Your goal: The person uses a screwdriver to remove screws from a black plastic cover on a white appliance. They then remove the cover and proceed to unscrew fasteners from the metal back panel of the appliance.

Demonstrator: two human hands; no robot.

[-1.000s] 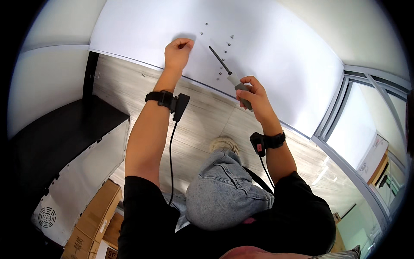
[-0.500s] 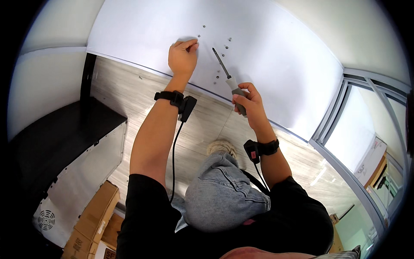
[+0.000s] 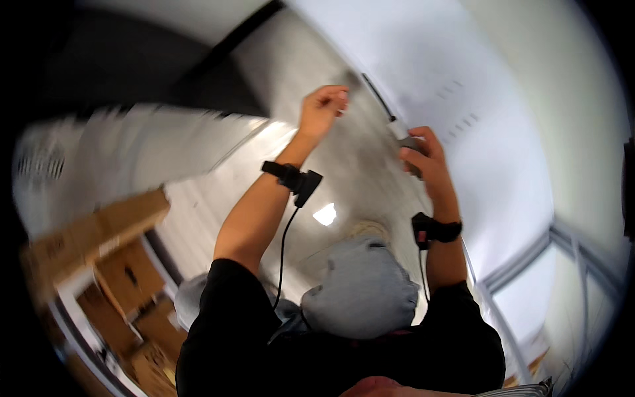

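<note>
My right hand (image 3: 433, 165) is wrapped round the grey handle of a screwdriver (image 3: 398, 127), whose dark shaft points away and to the left. To its left, my left hand (image 3: 321, 114) is raised over the floor, off the table edge. Its fingers are pressed together in a pinch; whatever they may hold is too small and blurred to make out. On the white table (image 3: 503, 159), right of the screwdriver, several small screws (image 3: 461, 129) lie in two loose groups, smeared by motion. A black strap with a small box sits on each wrist, trailing a cable.
At the lower left, cardboard boxes (image 3: 129, 271) stand in a white-framed unit. A black-topped cabinet (image 3: 152, 59) is at the upper left. A grey metal frame (image 3: 522, 258) borders the table at the lower right. Below my hands are pale floor (image 3: 344, 165) and my knee (image 3: 360, 284).
The view has swung left, so the table now lies to the right and more boxes show. My left hand has left the screws and tabletop; my right hand still grips the screwdriver.
</note>
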